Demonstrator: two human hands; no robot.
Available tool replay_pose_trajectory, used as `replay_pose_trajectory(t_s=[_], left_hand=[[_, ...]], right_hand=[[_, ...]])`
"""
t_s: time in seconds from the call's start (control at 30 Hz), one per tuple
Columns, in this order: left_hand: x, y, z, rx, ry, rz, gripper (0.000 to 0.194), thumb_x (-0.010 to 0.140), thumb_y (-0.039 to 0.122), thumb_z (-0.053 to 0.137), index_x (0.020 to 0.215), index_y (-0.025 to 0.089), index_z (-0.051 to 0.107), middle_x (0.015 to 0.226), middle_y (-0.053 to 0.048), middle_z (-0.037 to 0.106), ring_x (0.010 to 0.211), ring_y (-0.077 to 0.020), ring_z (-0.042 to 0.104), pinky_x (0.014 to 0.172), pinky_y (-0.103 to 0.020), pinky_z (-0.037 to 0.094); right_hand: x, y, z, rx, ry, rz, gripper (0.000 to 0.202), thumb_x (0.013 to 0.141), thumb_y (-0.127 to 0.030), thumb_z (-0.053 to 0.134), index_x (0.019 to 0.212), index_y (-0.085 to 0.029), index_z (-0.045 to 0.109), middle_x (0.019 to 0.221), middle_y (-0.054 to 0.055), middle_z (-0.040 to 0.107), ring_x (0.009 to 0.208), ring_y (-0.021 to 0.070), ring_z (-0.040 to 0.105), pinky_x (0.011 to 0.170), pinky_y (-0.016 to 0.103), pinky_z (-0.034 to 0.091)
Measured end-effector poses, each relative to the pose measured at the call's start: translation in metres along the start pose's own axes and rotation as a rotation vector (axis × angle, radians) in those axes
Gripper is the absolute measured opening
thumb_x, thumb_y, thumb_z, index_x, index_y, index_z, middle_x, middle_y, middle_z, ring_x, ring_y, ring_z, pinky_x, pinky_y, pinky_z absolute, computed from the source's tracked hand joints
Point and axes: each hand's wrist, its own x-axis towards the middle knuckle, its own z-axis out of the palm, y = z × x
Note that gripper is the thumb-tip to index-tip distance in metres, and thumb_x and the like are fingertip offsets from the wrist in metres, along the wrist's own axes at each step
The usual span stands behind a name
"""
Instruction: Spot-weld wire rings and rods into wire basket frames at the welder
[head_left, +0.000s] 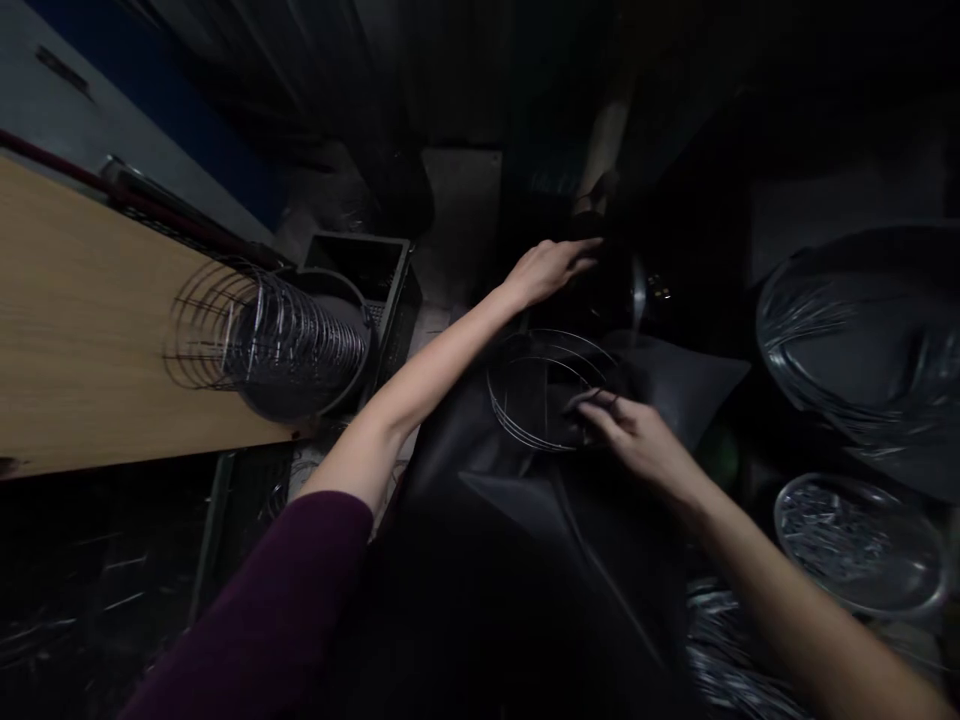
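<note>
Head view: pinches the wire rings at their right edge, in closed fingers of the right hand, above dark cloth. Spreading leftward from this grip; round, so without any clear long axis. Reaches with the left hand past the far rim, apart from the rings, fingers stretched rightward into the dark; cannot tell whether gripping anything there.

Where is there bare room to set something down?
Bare wood shows left of the stacked wire rings, below the dark red edge. The right side is crowded: a large bowl of wires and a smaller bowl of metal pieces. The wire coil at the right hand takes up the middle; beyond the left hand, it's too dark to tell.
</note>
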Motion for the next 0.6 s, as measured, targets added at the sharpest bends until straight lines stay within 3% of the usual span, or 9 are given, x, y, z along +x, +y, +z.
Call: replay_pose_trajectory(t_s=[0.07,0.13,0.2,0.27,0.33,0.4,0.5,0.6], left_hand=[[-0.051,0.019,-0.011,0.025,-0.058,0.051,0.049,0.092,0.029,0.044,0.139,0.017,0.039,0.127,-0.009,0.059,0.117,-0.0225,0.055,0.098,-0.037,0.043],[-0.116,0.04,-0.011,0.06,-0.168,0.191,0.055,0.091,0.029,0.042,0.144,0.019,0.029,0.137,-0.009,0.049,0.124,-0.0217,0.048,0.103,-0.038,0.039],[-0.173,0.051,0.005,0.196,-0.277,0.256,0.07,0.084,0.032,0.053,0.146,0.019,0.023,0.142,-0.011,0.042,0.131,-0.0278,0.037,0.107,-0.046,0.031],[-0.203,0.049,0.031,0.366,-0.256,0.205,0.067,0.08,0.024,0.055,0.143,0.026,0.031,0.14,-0.009,0.043,0.13,-0.0314,0.036,0.108,-0.054,0.025],[-0.201,0.039,0.053,0.422,-0.178,0.172,0.058,0.079,0.021,0.053,0.135,0.03,0.042,0.128,-0.007,0.052,0.118,-0.0282,0.045,0.106,-0.052,0.026],[-0.179,0.03,0.059,0.392,-0.089,0.157,0.06,0.075,0.023,0.054,0.134,0.024,0.043,0.119,-0.009,0.055,0.107,-0.0269,0.05,0.101,-0.049,0.031],[-0.14,0.025,0.043,0.246,0.052,0.196,0.073,0.065,0.028,0.058,0.134,0.014,0.037,0.113,-0.013,0.056,0.099,-0.0276,0.052,0.092,-0.046,0.038],[-0.118,0.026,0.024,0.04,0.206,0.243,0.066,0.062,0.033,0.059,0.124,0.019,0.039,0.107,-0.009,0.058,0.096,-0.026,0.054,0.09,-0.045,0.04]], right_hand=[[0.01,-0.01,-0.008,0.03,0.138,-0.025,0.044,0.072,-0.061,0.064,0.081,-0.018,0.065,0.073,0.004,0.065,0.06,0.0148,0.059,0.056,0.026,0.051],[0.018,-0.023,-0.015,0.08,0.204,-0.076,0.04,0.071,-0.057,0.067,0.081,-0.019,0.063,0.072,0.003,0.065,0.056,0.0142,0.058,0.052,0.026,0.051],[0.025,-0.033,-0.017,0.121,0.206,-0.129,0.038,0.07,-0.055,0.069,0.08,-0.019,0.062,0.07,0.002,0.064,0.054,0.0135,0.057,0.047,0.024,0.049],[0.03,-0.037,-0.013,0.142,0.193,-0.145,0.037,0.068,-0.053,0.071,0.08,-0.019,0.06,0.067,0.001,0.062,0.051,0.0127,0.054,0.042,0.023,0.045],[0.033,-0.035,-0.007,0.164,0.185,-0.123,0.038,0.065,-0.051,0.074,0.079,-0.02,0.059,0.063,0.0,0.058,0.047,0.0114,0.05,0.038,0.022,0.041],[0.036,-0.031,-0.004,0.205,0.208,-0.088,0.039,0.063,-0.05,0.076,0.078,-0.02,0.057,0.06,-0.002,0.054,0.044,0.0102,0.046,0.036,0.022,0.037],[0.045,-0.032,-0.01,0.275,0.257,-0.05,0.038,0.064,-0.047,0.077,0.078,-0.02,0.055,0.057,-0.003,0.052,0.042,0.008,0.042,0.036,0.02,0.032],[0.062,-0.046,-0.022,0.318,0.275,-0.049,0.036,0.066,-0.044,0.076,0.079,-0.019,0.054,0.058,-0.002,0.053,0.041,0.0057,0.039,0.035,0.019,0.029]])
